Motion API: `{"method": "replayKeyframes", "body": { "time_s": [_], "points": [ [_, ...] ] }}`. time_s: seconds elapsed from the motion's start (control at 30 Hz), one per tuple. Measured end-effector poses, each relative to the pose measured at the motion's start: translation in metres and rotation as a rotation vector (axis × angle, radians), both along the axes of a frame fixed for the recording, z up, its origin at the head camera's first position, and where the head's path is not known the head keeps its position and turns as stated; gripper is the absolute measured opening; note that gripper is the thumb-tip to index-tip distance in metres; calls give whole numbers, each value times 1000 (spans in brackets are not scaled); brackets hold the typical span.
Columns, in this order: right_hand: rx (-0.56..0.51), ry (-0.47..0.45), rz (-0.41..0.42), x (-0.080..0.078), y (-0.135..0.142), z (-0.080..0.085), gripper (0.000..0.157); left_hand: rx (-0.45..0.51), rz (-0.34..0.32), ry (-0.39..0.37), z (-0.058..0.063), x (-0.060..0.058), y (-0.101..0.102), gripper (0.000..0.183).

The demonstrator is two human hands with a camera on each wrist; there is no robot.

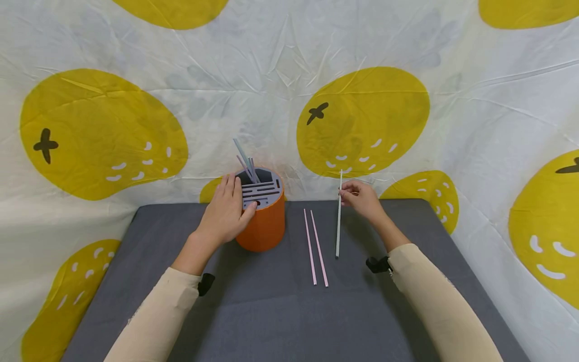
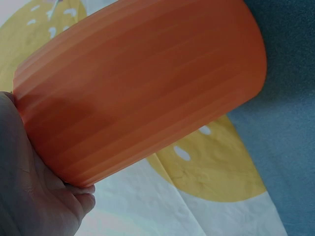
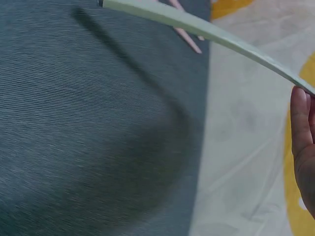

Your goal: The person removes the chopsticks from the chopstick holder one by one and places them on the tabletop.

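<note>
The holder [image 1: 268, 229] is orange, one stick [image 1: 339, 221] pale green, two chopsticks [image 1: 309, 246] pink, the backdrop [image 1: 253, 50] yellow-patterned white.

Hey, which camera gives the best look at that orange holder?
The head view: it shows the orange holder down to its base, slotted grey top included, though the left hand covers part. The left wrist view shows just its ribbed side, cropped; the right wrist view misses it.
</note>
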State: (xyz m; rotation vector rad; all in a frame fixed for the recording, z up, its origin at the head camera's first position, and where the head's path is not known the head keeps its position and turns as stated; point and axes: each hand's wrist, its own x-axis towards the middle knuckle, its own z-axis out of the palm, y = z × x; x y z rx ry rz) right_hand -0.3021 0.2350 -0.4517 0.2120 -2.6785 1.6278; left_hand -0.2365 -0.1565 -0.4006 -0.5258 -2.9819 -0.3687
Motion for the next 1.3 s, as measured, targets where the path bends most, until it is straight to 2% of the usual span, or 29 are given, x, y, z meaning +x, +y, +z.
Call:
{"method": "replayKeyframes", "body": {
  "time_s": [0.13,0.43,0.6,0.87,1.3],
  "points": [
    [23,-14,15,2,-3,-16,23,0,0,3,1,0,0,85],
    [93,-108,27,8,-8,-47,24,1,0,5,1,0,0,85],
    [25,-200,10,8,-12,-60,23,-3,4,-2,0,0,0,85],
    [-62,-360,-79,10,-18,-71,25,0,6,-15,0,0,0,86],
    [14,-361,-71,12,-27,-76,18,-6,11,-7,-1,0,0,86]
  ]
}}
